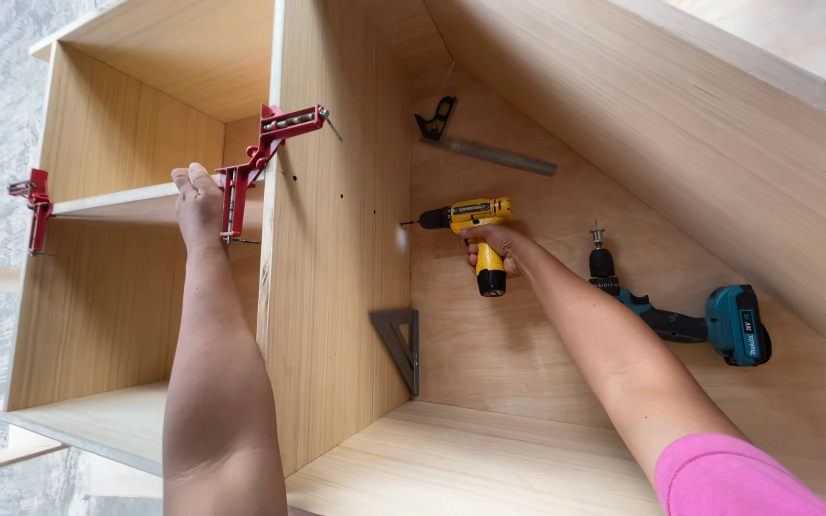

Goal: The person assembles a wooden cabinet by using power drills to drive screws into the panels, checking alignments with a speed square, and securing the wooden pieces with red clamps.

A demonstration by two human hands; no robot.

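Plywood cabinet (336,287): drilling panel; right hand (491,247) fingers clamped on drill (470,225), left hand (198,196) fingers together bracing shelf (117,203) at centre left.

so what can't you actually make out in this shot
Head view only:
- Tip of the yellow cordless drill: too small and blurred where it meets the upright plywood panel.
- Right hand: fingers wrapped round the drill grip, trigger hidden.
- Left hand: seen from the back at the red metal corner clamp; palm and grip hidden.
- Teal cordless drill: partly covered by the right forearm.
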